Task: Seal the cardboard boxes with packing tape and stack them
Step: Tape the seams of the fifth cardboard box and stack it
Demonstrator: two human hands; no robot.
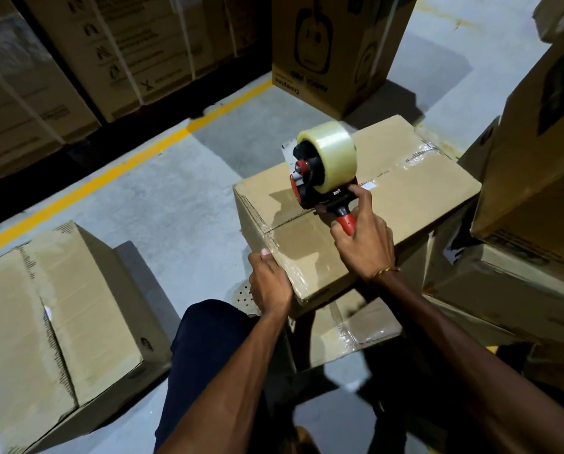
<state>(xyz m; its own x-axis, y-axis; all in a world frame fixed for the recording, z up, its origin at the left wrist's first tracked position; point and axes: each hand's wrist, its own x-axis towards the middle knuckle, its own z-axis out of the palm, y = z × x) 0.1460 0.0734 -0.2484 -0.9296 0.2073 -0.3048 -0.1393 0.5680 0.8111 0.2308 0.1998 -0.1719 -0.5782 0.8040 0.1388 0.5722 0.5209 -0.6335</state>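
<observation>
I'm gripping the tape dispenser [323,172] handle in my right hand [362,244], taping the box [405,178] seam; roughly half is looking covered. My left hand [269,283] is clasping the near corner. Stacking is waiting.

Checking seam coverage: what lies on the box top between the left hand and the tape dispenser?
In the head view, a shiny strip of clear tape covers the box seam between the left hand and tape dispenser.
</observation>
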